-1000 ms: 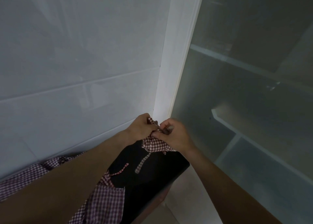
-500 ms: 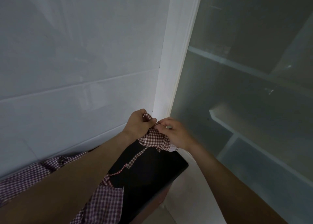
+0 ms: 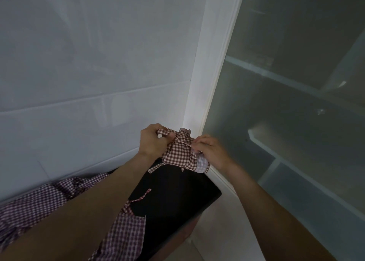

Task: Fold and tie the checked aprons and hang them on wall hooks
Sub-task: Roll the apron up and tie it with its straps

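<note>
Both forearms and hands [image 3: 154, 140] are bare, without sleeves.

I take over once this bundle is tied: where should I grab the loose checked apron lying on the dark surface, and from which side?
Judging by its pose, take the loose checked apron near its knotted tie, coming from the right over the bare dark surface. The strap there narrows to a pinchable strip; the left part lies under the left forearm. Both the left hand and the right hand are busy holding the bundle.

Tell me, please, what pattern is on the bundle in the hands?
Small red-and-white checks on the bundle, clearest in the head view.
</note>
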`<state>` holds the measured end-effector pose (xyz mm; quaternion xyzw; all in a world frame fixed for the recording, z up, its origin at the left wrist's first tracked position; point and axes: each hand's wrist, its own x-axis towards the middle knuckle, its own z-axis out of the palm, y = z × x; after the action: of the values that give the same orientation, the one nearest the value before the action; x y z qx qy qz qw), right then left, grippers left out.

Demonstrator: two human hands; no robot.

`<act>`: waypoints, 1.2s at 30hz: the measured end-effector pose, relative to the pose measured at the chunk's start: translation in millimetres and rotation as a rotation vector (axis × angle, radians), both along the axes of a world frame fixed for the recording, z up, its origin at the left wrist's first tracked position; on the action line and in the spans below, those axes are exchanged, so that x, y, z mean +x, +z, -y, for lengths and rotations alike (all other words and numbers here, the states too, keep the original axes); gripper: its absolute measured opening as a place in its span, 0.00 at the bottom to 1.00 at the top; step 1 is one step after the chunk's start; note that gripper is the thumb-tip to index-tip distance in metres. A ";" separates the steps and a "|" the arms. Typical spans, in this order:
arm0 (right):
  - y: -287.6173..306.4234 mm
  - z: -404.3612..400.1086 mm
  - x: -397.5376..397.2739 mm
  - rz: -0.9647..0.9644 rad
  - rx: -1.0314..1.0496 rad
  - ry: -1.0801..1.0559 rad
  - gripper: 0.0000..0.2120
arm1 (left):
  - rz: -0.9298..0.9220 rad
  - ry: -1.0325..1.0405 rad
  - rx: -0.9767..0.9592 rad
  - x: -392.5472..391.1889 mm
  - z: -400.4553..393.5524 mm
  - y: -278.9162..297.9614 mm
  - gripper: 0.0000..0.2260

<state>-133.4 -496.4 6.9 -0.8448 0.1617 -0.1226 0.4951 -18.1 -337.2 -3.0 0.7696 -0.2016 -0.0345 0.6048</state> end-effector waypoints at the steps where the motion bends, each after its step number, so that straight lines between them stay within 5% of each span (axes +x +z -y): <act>1: -0.8 1.0 -0.9 -0.006 0.000 0.002 0.18 | -0.003 0.000 -0.003 1.3 -2.9 -0.2 0.05; 5: -2.8 -0.7 -0.9 -0.041 -0.059 -0.005 0.10 | 0.007 0.001 -0.015 -0.2 -10.6 -4.1 0.04; 24: -22.8 6.9 -2.4 -0.128 -0.059 -0.151 0.21 | -0.056 -0.099 -0.224 3.1 -31.0 -20.6 0.11; 28: -23.5 6.1 -3.7 -0.139 -0.081 -0.139 0.13 | -0.071 -0.099 -0.287 -3.3 -27.0 -21.4 0.10; 36: -30.0 7.7 -7.3 -0.137 0.219 -0.169 0.12 | -0.099 -0.021 -0.356 7.4 -36.6 -36.5 0.13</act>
<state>-140.7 -504.1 -23.1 -0.7756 0.2777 -0.0877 0.5600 -10.7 -300.5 -39.5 0.6456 -0.1825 -0.0427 0.7403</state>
